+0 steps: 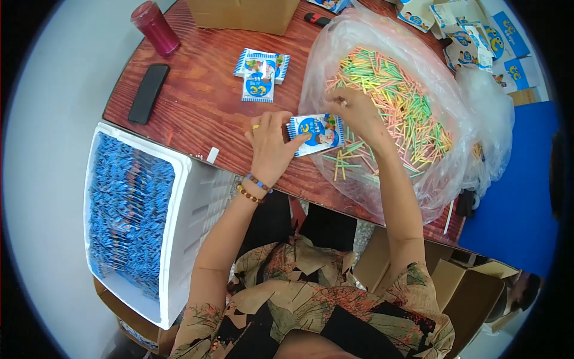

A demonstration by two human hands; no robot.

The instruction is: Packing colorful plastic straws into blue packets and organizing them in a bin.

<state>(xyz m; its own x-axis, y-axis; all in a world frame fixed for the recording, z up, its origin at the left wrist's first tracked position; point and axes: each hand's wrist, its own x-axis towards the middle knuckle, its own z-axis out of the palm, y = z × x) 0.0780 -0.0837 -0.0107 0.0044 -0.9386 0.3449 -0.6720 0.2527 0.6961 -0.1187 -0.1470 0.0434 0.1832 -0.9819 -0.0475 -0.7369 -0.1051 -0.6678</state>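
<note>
My left hand grips a small blue-and-white printed packet by its left side, thumb on top, just over the table. At the packet's upper right corner is my right hand, its fingers curled into a pinch. What those fingertips hold, if anything, is too small to make out. Beside and partly under the right hand lies a large clear plastic bag, open, with a heap of thin pink, yellow and green sticks in it. Beyond my left hand, several similar packets lie overlapping on the table.
A white foam box packed with blue packets stands at the left. On the reddish wooden table are a black phone, a pink-red cup and a cardboard box. Printed cartons crowd the far right.
</note>
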